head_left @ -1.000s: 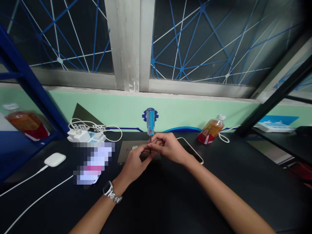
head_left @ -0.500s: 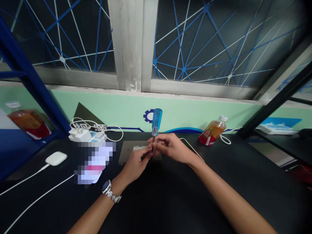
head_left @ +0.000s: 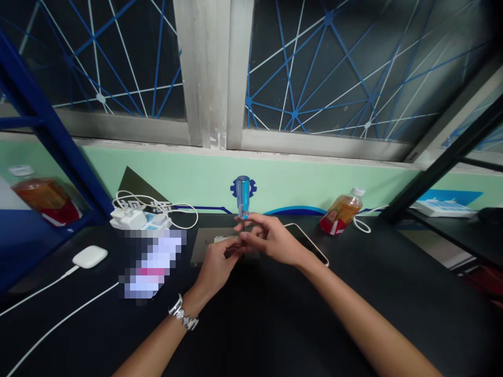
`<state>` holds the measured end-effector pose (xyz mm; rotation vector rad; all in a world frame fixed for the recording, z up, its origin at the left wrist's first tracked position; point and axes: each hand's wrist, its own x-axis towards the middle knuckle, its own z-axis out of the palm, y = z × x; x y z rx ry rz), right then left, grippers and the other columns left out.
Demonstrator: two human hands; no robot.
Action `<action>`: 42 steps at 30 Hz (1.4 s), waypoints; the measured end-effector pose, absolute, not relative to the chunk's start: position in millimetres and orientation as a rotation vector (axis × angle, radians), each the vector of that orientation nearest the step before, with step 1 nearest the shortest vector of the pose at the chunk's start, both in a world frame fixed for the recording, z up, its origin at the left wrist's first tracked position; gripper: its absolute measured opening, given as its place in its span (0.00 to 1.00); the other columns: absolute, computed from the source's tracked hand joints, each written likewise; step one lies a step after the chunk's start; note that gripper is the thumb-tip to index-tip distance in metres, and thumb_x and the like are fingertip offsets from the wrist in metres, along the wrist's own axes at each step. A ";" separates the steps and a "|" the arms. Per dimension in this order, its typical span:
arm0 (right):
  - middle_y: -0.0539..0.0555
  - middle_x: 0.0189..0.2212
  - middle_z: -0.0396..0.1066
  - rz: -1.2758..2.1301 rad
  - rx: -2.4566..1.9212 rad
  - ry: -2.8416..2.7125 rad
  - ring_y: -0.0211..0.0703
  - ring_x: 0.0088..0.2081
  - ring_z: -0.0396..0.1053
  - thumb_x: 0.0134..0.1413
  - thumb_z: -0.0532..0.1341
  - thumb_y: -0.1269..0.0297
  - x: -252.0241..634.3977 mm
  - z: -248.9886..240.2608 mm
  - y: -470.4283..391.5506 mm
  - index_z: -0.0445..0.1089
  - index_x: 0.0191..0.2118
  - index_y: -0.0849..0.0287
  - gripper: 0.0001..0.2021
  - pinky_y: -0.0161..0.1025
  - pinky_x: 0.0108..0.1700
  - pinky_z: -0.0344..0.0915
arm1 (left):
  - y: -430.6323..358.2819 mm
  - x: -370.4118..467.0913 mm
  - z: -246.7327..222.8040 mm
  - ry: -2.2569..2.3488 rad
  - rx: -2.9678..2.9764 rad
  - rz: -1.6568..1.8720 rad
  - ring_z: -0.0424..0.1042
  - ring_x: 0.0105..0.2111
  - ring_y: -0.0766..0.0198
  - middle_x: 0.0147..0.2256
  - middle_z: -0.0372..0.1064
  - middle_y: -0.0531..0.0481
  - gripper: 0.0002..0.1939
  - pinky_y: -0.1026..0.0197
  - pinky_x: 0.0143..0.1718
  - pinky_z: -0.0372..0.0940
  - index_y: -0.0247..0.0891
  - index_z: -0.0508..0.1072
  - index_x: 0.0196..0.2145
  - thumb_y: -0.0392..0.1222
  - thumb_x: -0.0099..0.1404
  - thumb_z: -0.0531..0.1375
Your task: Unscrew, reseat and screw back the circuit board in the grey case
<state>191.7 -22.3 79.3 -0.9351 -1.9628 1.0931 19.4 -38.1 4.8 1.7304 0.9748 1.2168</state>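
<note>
A screwdriver with a clear blue handle [head_left: 242, 196] stands upright, handle up, in front of the green wall. My right hand [head_left: 269, 238] has its fingers closed around the thin shaft just under the handle. Lower down, the fingertips of my left hand [head_left: 220, 259] are pinched together near the shaft's lower end; what they hold is too small to make out. Both hands meet above a flat grey-brown object [head_left: 201, 246] lying on the black table [head_left: 251, 324]. The screwdriver's tip is hidden behind the fingers.
Left of my hands lie a phone with a blurred screen [head_left: 157, 264], a white case on a cable [head_left: 90, 257] and a power strip with plugs [head_left: 133, 217]. A dark phone [head_left: 308, 243] lies to the right, with a drink bottle [head_left: 341, 212] behind it.
The screwdriver has shifted slightly left and stands straighter. My right hand has moved a little left with it, uncovering more of the dark phone. My left wrist has turned.
</note>
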 end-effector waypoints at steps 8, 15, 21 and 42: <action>0.51 0.28 0.73 1.119 -0.868 -1.980 0.38 0.29 0.71 0.61 0.57 0.67 199.2 80.7 -21.7 0.74 0.43 0.61 0.10 0.36 0.34 0.69 | -42.2 19.9 12.4 0.906 1.850 1.162 0.76 0.43 0.55 0.45 0.77 0.45 0.13 0.57 0.46 0.68 0.38 0.75 0.49 0.40 0.70 0.56; 0.52 0.31 0.75 1.239 -0.885 -2.017 0.40 0.32 0.74 0.59 0.59 0.68 203.2 90.1 -25.4 0.73 0.47 0.61 0.12 0.38 0.36 0.71 | -42.8 23.2 8.7 0.943 1.890 1.167 0.76 0.45 0.54 0.46 0.77 0.45 0.13 0.58 0.45 0.68 0.39 0.76 0.48 0.41 0.72 0.54; 0.51 0.25 0.74 1.063 -0.937 -1.955 0.39 0.27 0.73 0.57 0.64 0.57 196.4 80.1 -20.0 0.74 0.35 0.60 0.11 0.35 0.32 0.69 | -44.5 26.5 12.8 1.023 1.775 1.267 0.77 0.40 0.58 0.40 0.78 0.47 0.12 0.60 0.44 0.70 0.38 0.74 0.46 0.42 0.65 0.63; 0.50 0.22 0.73 0.953 -0.992 -1.886 0.38 0.24 0.72 0.56 0.64 0.59 190.5 69.3 -19.8 0.71 0.32 0.59 0.09 0.34 0.27 0.66 | -43.3 25.5 8.5 1.051 1.770 1.261 0.77 0.36 0.59 0.37 0.78 0.47 0.12 0.60 0.40 0.70 0.38 0.75 0.44 0.43 0.64 0.63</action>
